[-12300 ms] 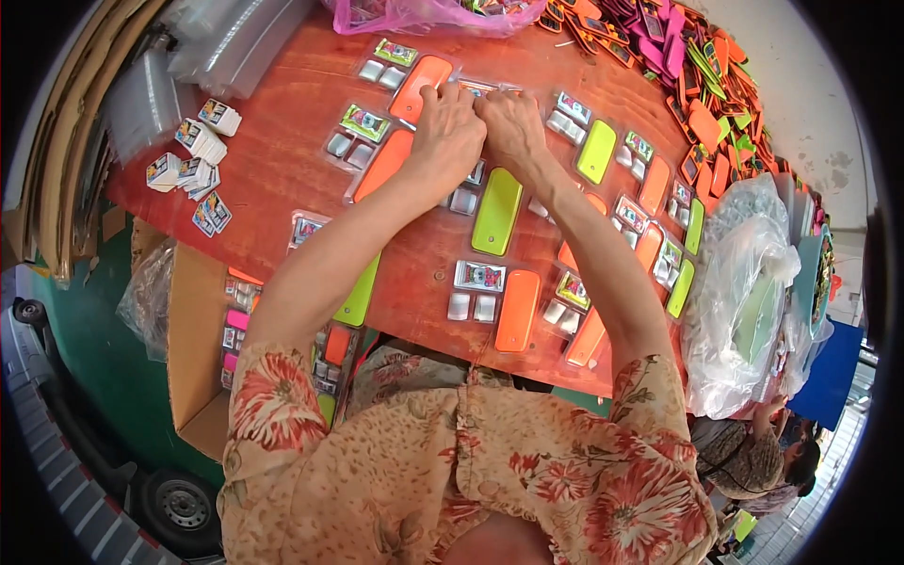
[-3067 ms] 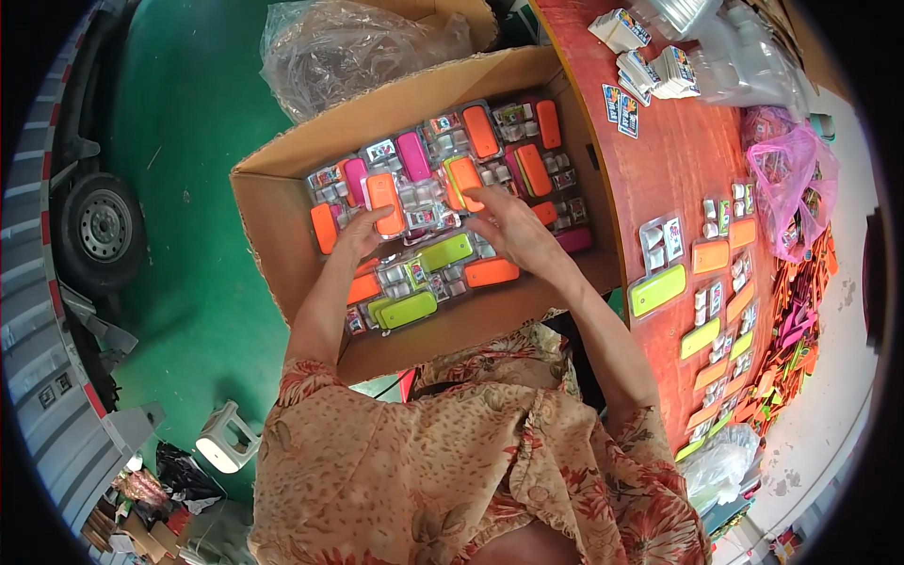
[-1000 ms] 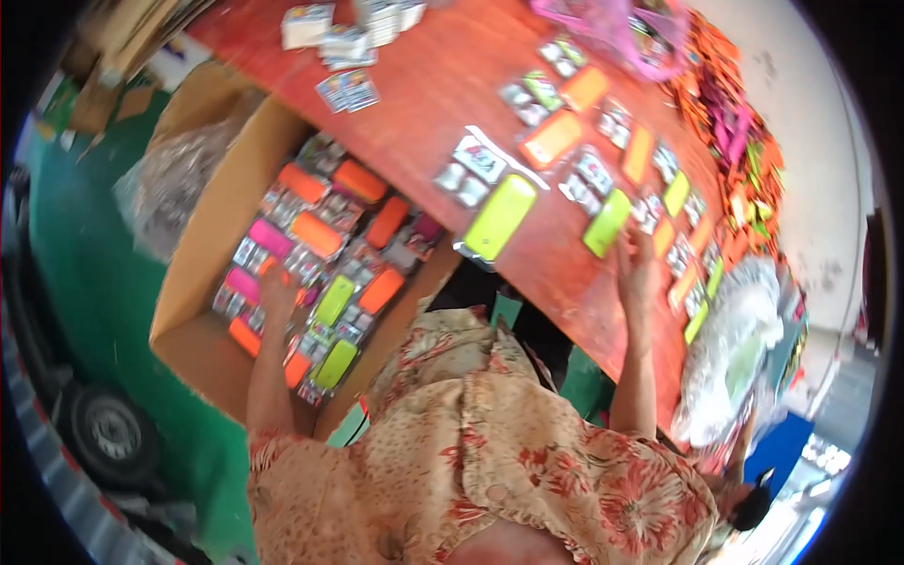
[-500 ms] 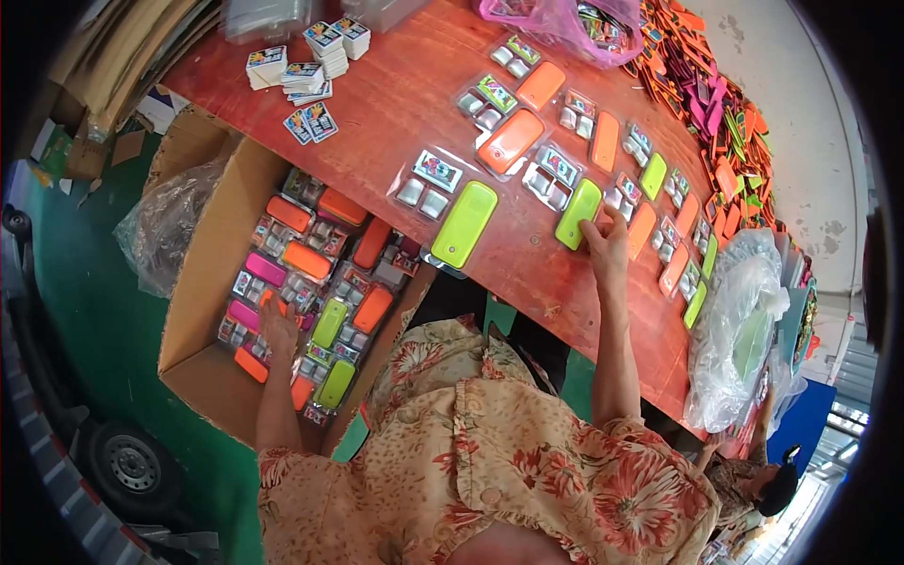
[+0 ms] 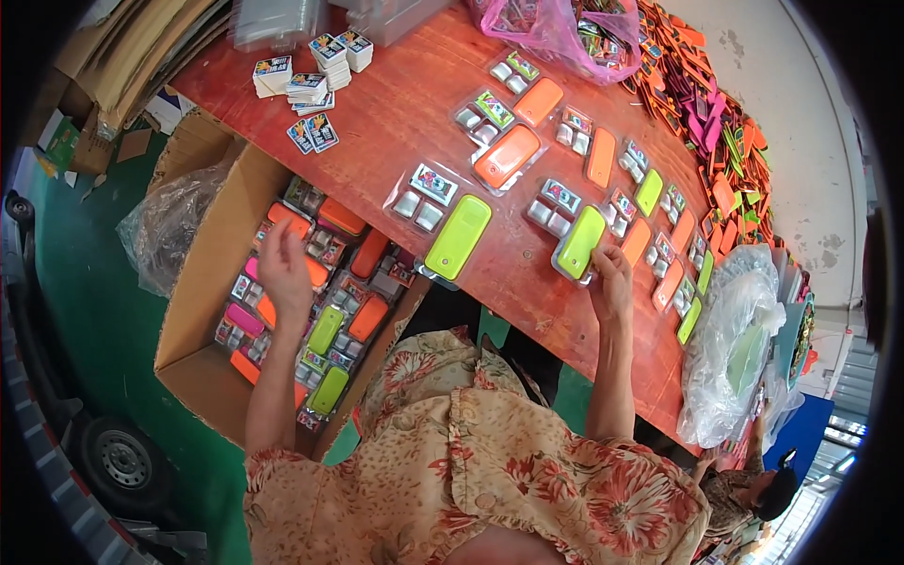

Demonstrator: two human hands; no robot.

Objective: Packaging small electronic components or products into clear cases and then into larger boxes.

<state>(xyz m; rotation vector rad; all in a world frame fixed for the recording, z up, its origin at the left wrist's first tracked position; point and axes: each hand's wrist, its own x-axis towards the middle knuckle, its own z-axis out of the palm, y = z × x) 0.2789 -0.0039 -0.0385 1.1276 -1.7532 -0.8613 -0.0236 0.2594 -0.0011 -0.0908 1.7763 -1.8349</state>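
Observation:
My right hand (image 5: 612, 281) pinches the near edge of a clear plastic blister pack that carries a lime-green oblong case (image 5: 582, 241). Silvery-white pieces (image 5: 548, 217) and a small printed card (image 5: 560, 195) show in that same pack. Over the open carton (image 5: 193, 325), my left hand (image 5: 285, 268) is raised with its fingers extended and nothing visible in it. Inside the carton lie many similar packs with orange, pink and green cases (image 5: 326, 330). Another green-cased pack (image 5: 459, 237) rests at the table's front edge, left of my right hand.
More packs with orange cases (image 5: 508, 156) cover the red table (image 5: 377, 113). Stacks of cards (image 5: 331, 58) stand at the far left. A heap of colourful pieces (image 5: 720, 141), a pink bag (image 5: 565, 33) and a clear plastic bag (image 5: 725, 348) line the right. Another person (image 5: 744, 480) is at lower right.
My left hand has lifted from the packs in the carton and moved up. My right hand has shifted from the green case's side to the pack's near edge, and the pack has moved slightly nearer.

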